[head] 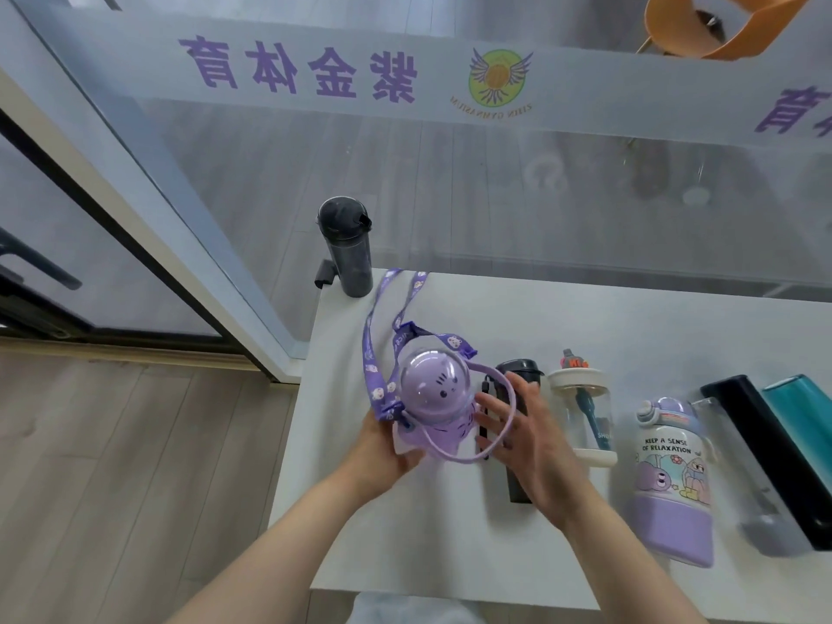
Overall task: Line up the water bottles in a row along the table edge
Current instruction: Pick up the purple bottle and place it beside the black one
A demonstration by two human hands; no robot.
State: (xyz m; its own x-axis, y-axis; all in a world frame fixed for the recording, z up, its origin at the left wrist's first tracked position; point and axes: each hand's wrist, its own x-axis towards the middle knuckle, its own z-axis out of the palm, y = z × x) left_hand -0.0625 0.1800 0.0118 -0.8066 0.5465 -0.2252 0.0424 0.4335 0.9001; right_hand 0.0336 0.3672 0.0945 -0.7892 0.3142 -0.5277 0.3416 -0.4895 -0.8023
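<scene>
A purple cat-faced bottle [436, 394] with a clear dome lid and a purple strap [382, 308] stands near the white table's [450, 551] left side. My left hand [387, 448] grips its lower body. My right hand [526, 439] is open beside it, fingers through the loop handle and touching its right side. To the right stand a dark grey bottle [517, 479], a clear bottle with a cream lid [581, 412], a purple cartoon bottle [673, 484], a clear bottle [761, 524], a black bottle [765, 452] and a teal bottle [801, 412]. A black bottle [347, 245] stands alone at the far left corner.
A glass wall with purple lettering [297, 69] runs behind the table. The table's left edge drops to a wooden floor [112, 466]. A glass door frame [148, 209] stands at the left.
</scene>
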